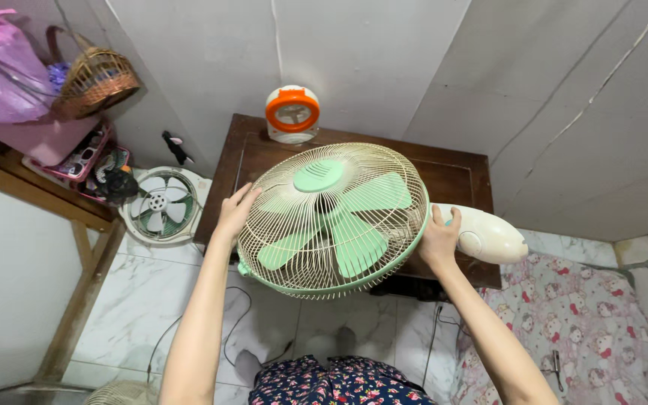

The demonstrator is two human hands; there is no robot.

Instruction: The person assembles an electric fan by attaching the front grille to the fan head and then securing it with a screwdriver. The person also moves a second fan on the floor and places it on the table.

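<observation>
Head view. We look down on a fan (pixel 333 219) held face-up above a dark wooden desk (pixel 459 176). It has a cream wire guard with a pale green rim and green blades behind the wires. It sits at the centre of the view, tilted, its lower edge hanging past the desk's near side.

Our left hand (pixel 235 211) is at the guard's 9 o'clock. The palm lies against the wire edge and the fingers (pixel 247 193) are spread apart and laid along the rim, pressing rather than wrapped around it.

Our right hand (pixel 439 241) is at the guard's 3 o'clock, just where the rim meets the cream motor housing (pixel 485 235), which juts out toward 3 o'clock. The fingers curl around the rim edge and clamp on it, with the thumb on top.

At 12 o'clock from the fan, at the far edge of the desk against the wall, stands a small round orange and white lamp (pixel 292 113).

At 9 o'clock, on the marble floor (pixel 151 300), a second fan (pixel 163 204) lies flat, white-framed with dark green blades. Beyond it, at 10 o'clock, a wooden shelf (pixel 31 191) carries a pink bag (pixel 1 67) and a wicker basket (pixel 95 79).

At 4 o'clock is a bed (pixel 571 322) with a floral printed sheet. A thin cable (pixel 235 322) trails over the floor at 7 o'clock.
</observation>
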